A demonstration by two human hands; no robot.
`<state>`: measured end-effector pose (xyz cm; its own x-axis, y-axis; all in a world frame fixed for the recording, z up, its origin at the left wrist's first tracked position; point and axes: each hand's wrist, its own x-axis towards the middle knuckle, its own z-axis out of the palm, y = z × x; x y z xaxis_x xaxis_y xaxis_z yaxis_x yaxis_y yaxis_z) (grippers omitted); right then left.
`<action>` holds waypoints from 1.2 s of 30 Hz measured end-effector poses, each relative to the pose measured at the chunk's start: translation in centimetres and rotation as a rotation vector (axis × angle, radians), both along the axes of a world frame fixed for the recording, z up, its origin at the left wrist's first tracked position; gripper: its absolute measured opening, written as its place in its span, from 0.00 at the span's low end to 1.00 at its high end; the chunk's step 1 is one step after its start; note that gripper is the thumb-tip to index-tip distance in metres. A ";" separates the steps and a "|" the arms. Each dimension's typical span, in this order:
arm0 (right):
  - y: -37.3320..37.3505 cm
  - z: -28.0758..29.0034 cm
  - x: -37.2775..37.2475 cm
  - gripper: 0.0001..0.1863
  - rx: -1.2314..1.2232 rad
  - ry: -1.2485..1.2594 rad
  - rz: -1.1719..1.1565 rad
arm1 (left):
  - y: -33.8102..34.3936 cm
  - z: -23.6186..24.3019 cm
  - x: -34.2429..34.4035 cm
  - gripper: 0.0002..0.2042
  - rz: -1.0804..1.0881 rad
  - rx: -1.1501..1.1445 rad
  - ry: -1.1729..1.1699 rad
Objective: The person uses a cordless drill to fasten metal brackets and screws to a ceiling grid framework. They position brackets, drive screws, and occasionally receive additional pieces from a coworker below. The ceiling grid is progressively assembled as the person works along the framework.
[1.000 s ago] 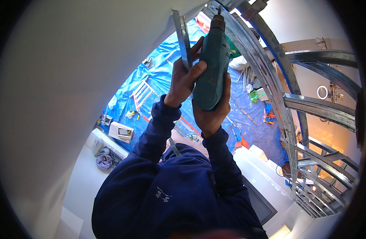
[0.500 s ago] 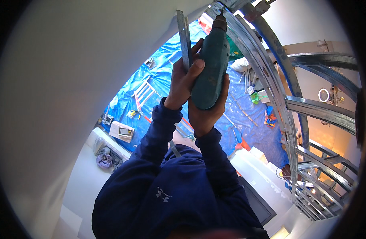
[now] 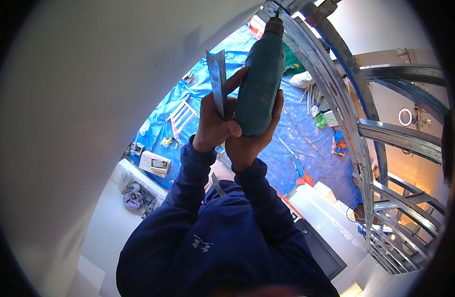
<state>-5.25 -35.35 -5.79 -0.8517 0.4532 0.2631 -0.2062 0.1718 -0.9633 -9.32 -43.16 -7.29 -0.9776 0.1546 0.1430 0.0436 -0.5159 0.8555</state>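
My right hand (image 3: 252, 147) is closed around the lower part of a teal drill driver (image 3: 261, 81). The tool points upward, its bit at the metal framing channel (image 3: 331, 89) near the top; whether the tip touches it I cannot tell. A short angled strip of galvanized metal (image 3: 217, 79) stands upright in my left hand (image 3: 211, 121), gripped between thumb and fingers. The left index finger reaches across to the side of the driver, and the left thumb lies by its base. The right fingers are partly hidden behind the tool.
A smooth pale curved surface (image 3: 88, 99) fills the left side. Metal studs (image 3: 401, 141) run along the right. Far below, a blue tarp (image 3: 306, 163) covers the floor, with a small ladder (image 3: 182, 118), a white box (image 3: 154, 164) and scattered tools on it.
My left hand has moved down and left with the metal strip, away from the framing. The driver has stayed nearly in place, its lower end shifting slightly left.
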 end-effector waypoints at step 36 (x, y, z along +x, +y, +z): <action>-0.7 0.2 0.3 0.60 0.043 -0.014 0.032 | -1.5 1.2 0.1 0.54 -0.054 0.041 0.027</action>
<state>-4.93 -36.05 -5.56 -0.8692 0.4145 0.2697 -0.1988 0.2065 -0.9580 -9.21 -44.65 -6.07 -0.9637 0.2008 0.1761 0.0369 -0.5530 0.8324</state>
